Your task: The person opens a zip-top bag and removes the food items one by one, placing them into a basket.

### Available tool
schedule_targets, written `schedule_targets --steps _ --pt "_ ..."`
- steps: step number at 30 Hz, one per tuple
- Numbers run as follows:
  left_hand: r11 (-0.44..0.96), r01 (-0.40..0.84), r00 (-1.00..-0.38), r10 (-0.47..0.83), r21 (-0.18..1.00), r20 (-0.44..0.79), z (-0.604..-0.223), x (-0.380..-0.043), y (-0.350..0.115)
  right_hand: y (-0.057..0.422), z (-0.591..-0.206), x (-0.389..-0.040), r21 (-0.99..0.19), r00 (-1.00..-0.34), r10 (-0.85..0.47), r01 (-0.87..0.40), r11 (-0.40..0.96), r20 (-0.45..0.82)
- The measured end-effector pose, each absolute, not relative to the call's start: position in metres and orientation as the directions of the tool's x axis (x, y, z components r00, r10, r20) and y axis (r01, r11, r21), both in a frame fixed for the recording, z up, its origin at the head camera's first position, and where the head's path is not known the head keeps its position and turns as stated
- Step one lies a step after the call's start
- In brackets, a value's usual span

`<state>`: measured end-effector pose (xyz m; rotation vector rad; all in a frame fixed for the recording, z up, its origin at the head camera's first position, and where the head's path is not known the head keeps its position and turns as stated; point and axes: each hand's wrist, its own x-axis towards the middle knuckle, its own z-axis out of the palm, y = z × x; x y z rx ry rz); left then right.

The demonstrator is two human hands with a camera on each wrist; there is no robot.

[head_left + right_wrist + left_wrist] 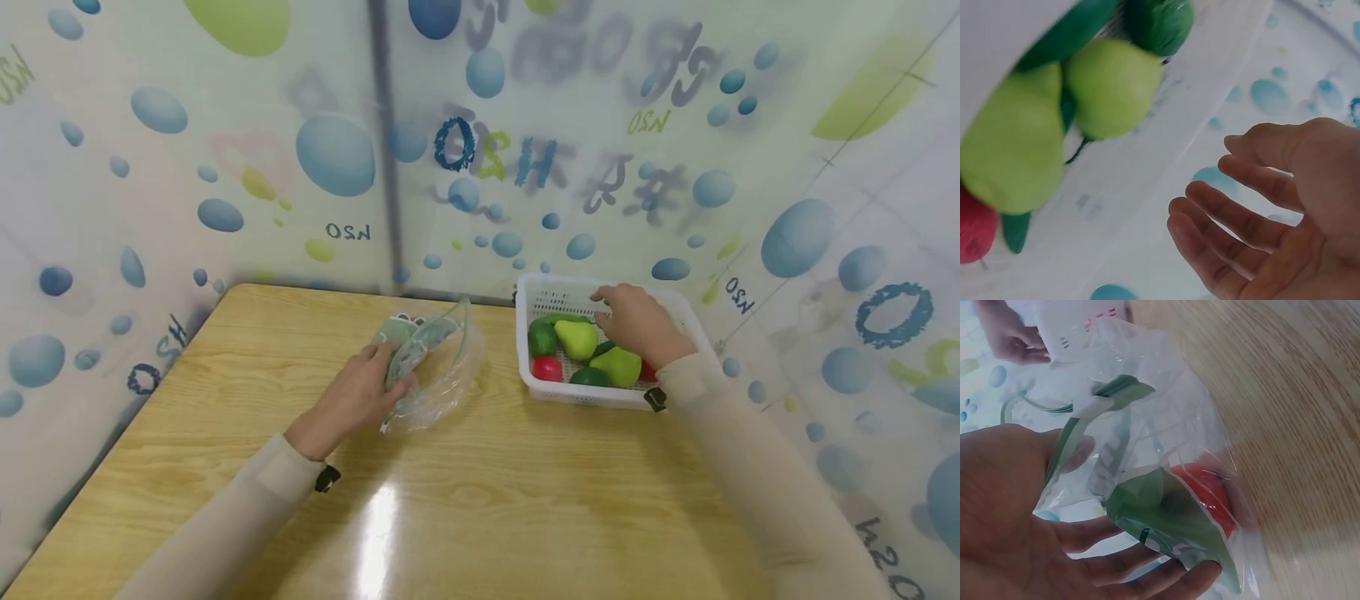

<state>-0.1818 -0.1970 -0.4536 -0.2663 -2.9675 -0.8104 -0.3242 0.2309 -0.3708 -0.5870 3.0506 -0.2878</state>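
Note:
My left hand (358,398) grips a clear plastic zip bag (444,392) with a green printed panel, over the left-centre of the table. In the left wrist view, the thumb is at the bag's zip edge and the fingers lie along the green panel (1160,515). A round red item (1207,490) shows inside the bag. At the right, my right hand (637,323) hangs over a white basket (522,342), its fingers loosely bent and holding nothing. Inside the basket are two yellow-green pears (576,340), red fruit (547,368) and several dark green pieces (589,377).
A wooden table (480,500) carries the bag and basket. Behind it and on both sides hangs a pale curtain (300,250) with blue and green spots, close to the table's back edge. A small black device (327,478) is at the left wrist.

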Motion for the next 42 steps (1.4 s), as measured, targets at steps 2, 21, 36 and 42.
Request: schedule_targets --steps 2,21,36,42 --pt "0.840 0.176 -0.984 0.146 0.513 0.098 -0.453 -0.183 -0.196 0.223 -0.369 -0.317 -0.198 -0.923 -0.382 -0.384 0.902 0.048" --pt "0.856 0.112 -0.993 0.074 0.505 0.095 -0.448 -0.197 -0.183 0.122 -0.374 -0.242 -0.184 -0.579 -0.674 -0.804 0.566 0.459" --pt "0.856 0.136 -0.990 0.100 0.498 0.098 -0.447 -0.203 -0.189 0.053 -0.424 -0.235 0.109 -0.384 -0.896 -0.903 0.415 0.223" --pt "0.835 0.135 -0.990 0.097 0.533 0.099 -0.448 -0.203 -0.195 0.049 -0.437 -0.233 0.122 -0.479 -0.872 -0.864 0.489 0.101"
